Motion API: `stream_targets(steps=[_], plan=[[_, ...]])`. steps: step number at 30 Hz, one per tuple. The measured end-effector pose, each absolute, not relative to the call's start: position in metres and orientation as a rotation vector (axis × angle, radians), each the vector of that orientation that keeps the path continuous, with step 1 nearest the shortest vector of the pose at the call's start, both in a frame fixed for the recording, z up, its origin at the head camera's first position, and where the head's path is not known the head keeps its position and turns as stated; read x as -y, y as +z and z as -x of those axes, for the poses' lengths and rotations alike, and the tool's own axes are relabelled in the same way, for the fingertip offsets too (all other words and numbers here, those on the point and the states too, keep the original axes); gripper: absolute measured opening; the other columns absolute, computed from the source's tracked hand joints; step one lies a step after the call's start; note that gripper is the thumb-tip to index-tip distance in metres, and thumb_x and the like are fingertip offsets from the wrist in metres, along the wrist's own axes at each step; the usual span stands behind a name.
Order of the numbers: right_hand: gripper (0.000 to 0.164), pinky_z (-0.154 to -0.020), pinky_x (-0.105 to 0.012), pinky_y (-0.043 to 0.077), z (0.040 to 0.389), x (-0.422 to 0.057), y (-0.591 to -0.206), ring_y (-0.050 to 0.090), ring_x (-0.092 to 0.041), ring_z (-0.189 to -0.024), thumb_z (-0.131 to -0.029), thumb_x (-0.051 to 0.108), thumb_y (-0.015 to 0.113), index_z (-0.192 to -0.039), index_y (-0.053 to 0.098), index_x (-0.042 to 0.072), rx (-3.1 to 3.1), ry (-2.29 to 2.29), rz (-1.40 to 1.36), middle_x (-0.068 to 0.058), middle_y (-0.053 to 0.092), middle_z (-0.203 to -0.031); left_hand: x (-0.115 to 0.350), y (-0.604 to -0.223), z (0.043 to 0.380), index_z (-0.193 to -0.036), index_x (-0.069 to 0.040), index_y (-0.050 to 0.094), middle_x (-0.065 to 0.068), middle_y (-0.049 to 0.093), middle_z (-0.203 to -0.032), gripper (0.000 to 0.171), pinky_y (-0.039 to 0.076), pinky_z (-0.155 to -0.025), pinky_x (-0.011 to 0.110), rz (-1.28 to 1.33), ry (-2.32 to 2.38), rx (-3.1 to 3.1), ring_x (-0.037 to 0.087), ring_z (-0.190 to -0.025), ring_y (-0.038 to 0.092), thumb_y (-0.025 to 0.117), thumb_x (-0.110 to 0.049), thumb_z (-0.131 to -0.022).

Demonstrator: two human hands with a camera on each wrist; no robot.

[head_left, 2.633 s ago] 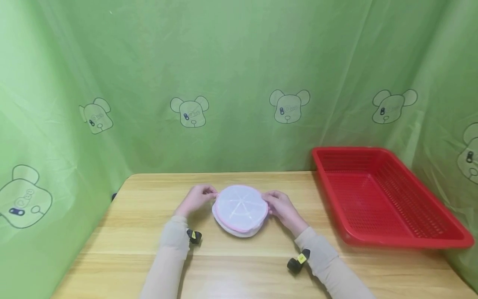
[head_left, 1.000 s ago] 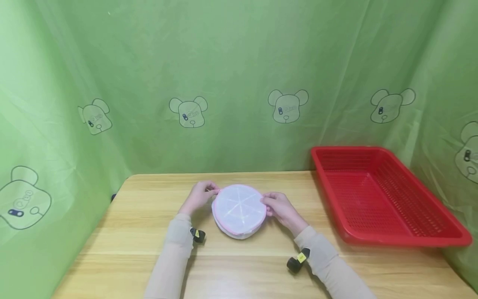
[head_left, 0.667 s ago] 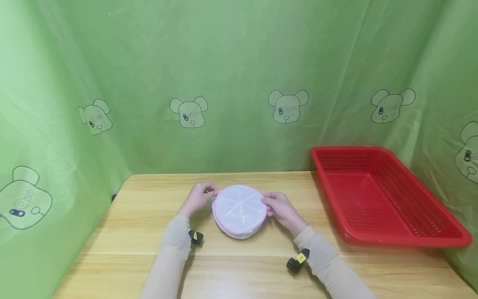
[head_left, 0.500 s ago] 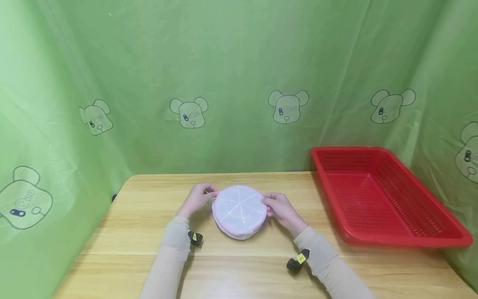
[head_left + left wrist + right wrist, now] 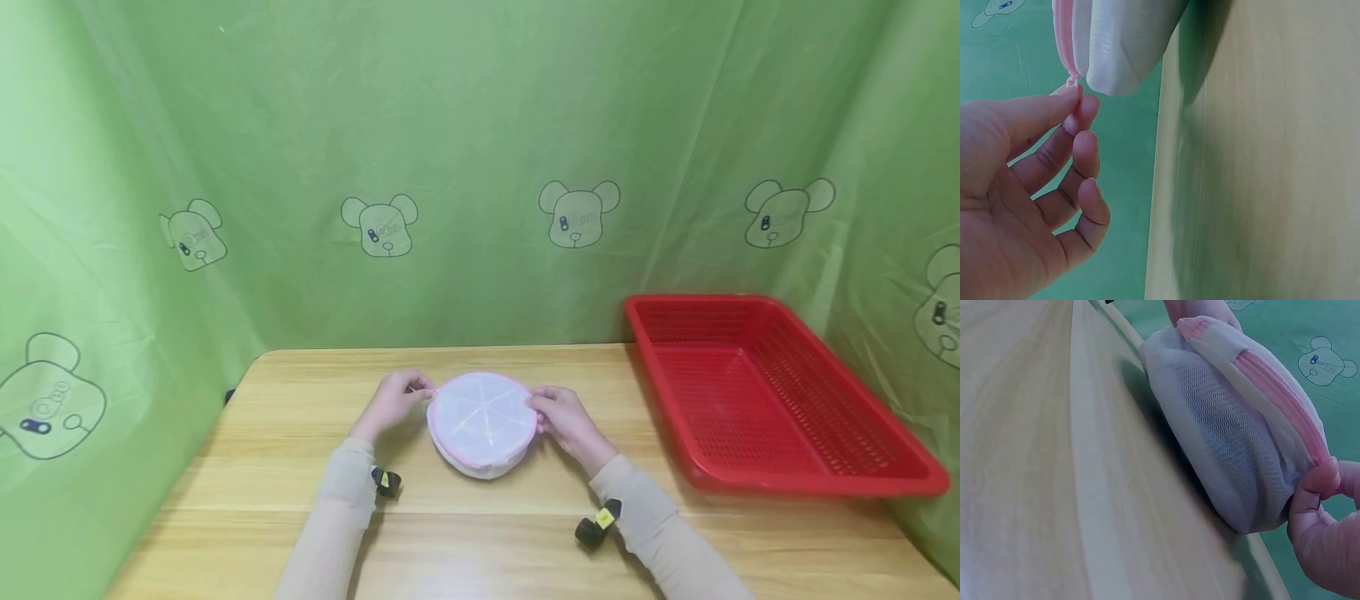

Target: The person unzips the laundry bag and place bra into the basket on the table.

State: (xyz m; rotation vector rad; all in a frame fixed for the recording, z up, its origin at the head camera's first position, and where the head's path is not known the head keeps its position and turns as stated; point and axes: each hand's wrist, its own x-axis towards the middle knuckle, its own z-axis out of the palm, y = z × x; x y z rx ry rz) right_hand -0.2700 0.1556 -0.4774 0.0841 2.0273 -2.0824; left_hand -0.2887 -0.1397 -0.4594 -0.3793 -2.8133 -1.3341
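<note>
A round white mesh laundry bag (image 5: pixel 483 417) with pink trim stands low over the wooden table, its flat top showing seams that cross in the middle. At its left edge my left hand (image 5: pixel 393 402) pinches the small pink zipper pull (image 5: pixel 1072 81) between thumb and forefinger; the other fingers curl loosely below. On the opposite side my right hand (image 5: pixel 567 421) pinches the bag's edge by the end of the pink zipper (image 5: pixel 1285 400). The right wrist view shows the puffed mesh side, with a pale fabric tab across the zipper. What is inside stays hidden.
A large red plastic basket (image 5: pixel 735 408) with slotted walls stands on the right of the wooden table (image 5: pixel 465 550). Green curtain (image 5: pixel 480 275) with bear-head prints surrounds the table at the back and sides. A black wrist camera sits on each sleeve.
Over the last second my left hand has drawn slightly left and towards me, still at the zipper pull. The bag has shifted a little to the right. My right hand has barely moved.
</note>
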Motion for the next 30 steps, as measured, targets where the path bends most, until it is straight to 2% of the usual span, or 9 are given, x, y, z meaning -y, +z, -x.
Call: stream_targets(steps=[13, 21, 30], plan=[[0.035, -0.046, -0.012, 0.042, 0.268, -0.154, -0.475, 0.046, -0.001, -0.052, -0.092, -0.001, 0.054, -0.123, 0.047, -0.017, -2.029, -2.085, -0.104, 0.004, 0.053, -0.068, 0.145, -0.458, 0.285, -0.094, -0.010, 0.070, 0.004, 0.071, -0.093, 0.006, 0.052, -0.080, 0.031, 0.422, -1.325, 2.828, 0.014, -0.084, 0.062, 0.067, -0.013, -0.090], [0.036, -0.046, -0.012, 0.042, 0.268, -0.154, -0.475, 0.046, -0.001, -0.052, -0.092, 0.000, 0.053, -0.124, 0.047, -0.016, -2.024, -2.093, -0.107, 0.004, 0.053, -0.069, 0.149, -0.460, 0.284, -0.094, -0.012, 0.071, 0.002, 0.072, -0.095, 0.006, 0.052, -0.090, 0.037, 0.463, -1.332, 2.824, 0.015, -0.091, 0.063, 0.067, -0.015, -0.090], [0.033, -0.046, -0.012, 0.042, 0.269, -0.153, -0.478, 0.047, -0.001, -0.052, -0.091, -0.002, 0.053, -0.120, 0.048, -0.016, -2.027, -2.098, -0.118, 0.003, 0.053, -0.070, 0.151, -0.460, 0.282, -0.093, -0.014, 0.071, 0.002, 0.072, -0.095, 0.005, 0.052, -0.094, 0.040, 0.487, -1.329, 2.825, 0.017, -0.094, 0.064, 0.067, -0.016, -0.090]])
